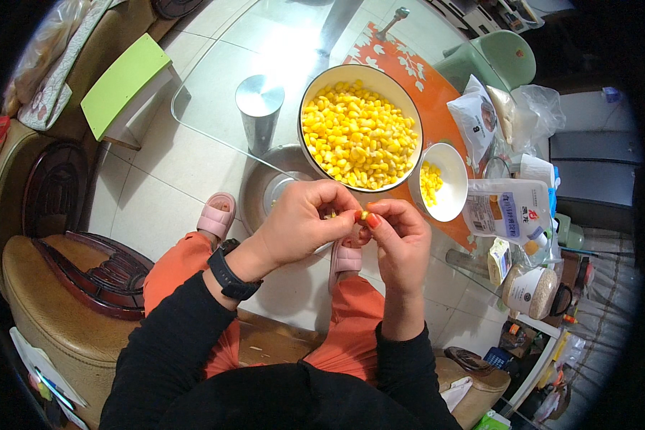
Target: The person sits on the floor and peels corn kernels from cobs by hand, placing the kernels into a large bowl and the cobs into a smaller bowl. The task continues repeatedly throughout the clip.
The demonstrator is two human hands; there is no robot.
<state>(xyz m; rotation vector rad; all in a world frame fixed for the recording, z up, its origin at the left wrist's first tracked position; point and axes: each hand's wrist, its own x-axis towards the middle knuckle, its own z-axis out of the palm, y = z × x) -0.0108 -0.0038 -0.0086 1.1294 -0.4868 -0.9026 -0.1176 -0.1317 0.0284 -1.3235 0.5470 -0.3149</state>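
My left hand [309, 215] and my right hand [403, 231] meet in front of me, fingertips together. Thumb and forefinger of both pinch one yellow corn kernel [364, 215]. A few pale bits show inside the curled fingers of my left hand. Just beyond, a large white bowl [304, 141] with a dark rim is heaped with corn kernels [360, 134]. To its right stands a smaller white bowl [452, 185] with a few kernels along its left side. Below my hands, a metal basin [252, 188] sits low near my feet, partly hidden by my left hand.
Both bowls stand on a glass table [215, 102], partly over an orange patterned cloth [430, 102]. A metal cup [259, 113] is left of the large bowl. Plastic pouches [508, 209] and a jar [532, 293] crowd the right side. A green stool [126, 86] stands at left.
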